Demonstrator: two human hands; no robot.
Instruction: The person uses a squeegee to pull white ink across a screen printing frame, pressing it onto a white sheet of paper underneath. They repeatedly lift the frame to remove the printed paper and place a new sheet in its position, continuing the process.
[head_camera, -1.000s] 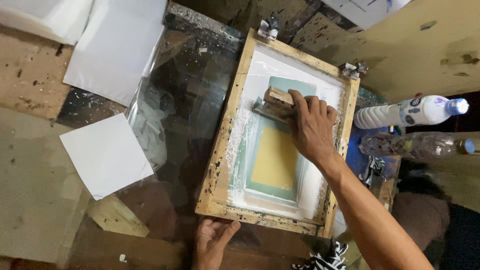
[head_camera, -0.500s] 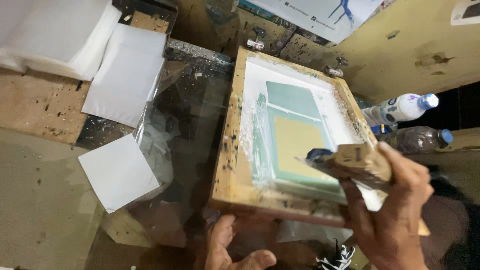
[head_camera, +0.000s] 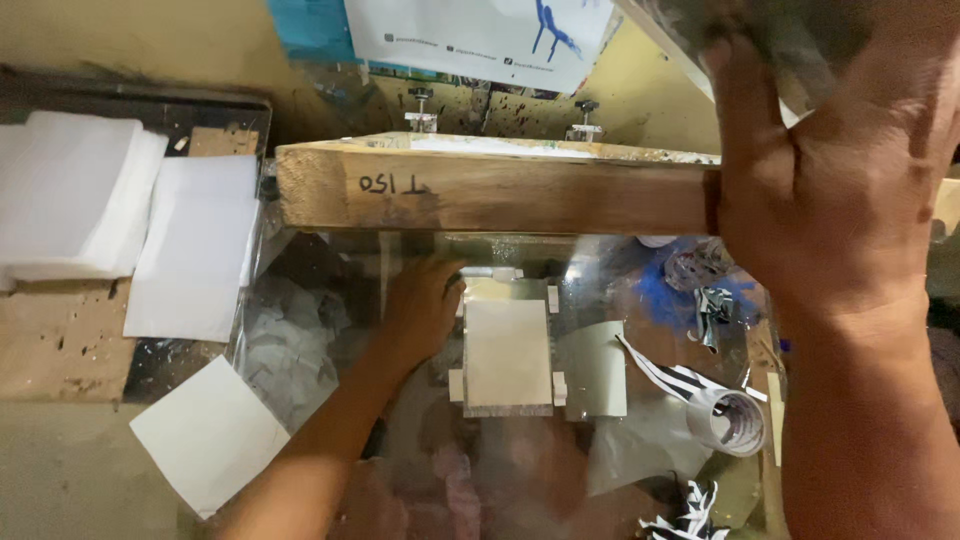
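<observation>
- The wooden screen frame (head_camera: 490, 188) is tilted up on its far hinge clamps (head_camera: 420, 108), near edge raised above the glass table (head_camera: 330, 290)
- The right hand (head_camera: 830, 190) is wrapped over the right end of the frame's near rail, fingers curled out of view behind the wood and closed on the frame; judged, it carries the frame's weight
- Keep that grip firm and the frame high enough that the mesh underside stays off the work below; a sagging frame could smear fresh ink
- The left hand (head_camera: 425, 305) reaches under the raised frame, palm down, fingers together and laid flat at the left edge of the pale printed sheet (head_camera: 508, 352); it touches the sheet rather than grips it
- The sheet lies on the glass between small registration tabs (head_camera: 456, 385), roughly centred under the frame
- Slide or lift the sheet by its edge only, clear of the printed face, and draw it straight out so the tabs are not shifted
- A stack of blank white sheets (head_camera: 190, 260) lies on the left of the table, with a single blank sheet (head_camera: 208, 435) nearer; both within the left hand's reach
- A roll of striped tape (head_camera: 738, 420) lies to the right, well apart from the sheet
</observation>
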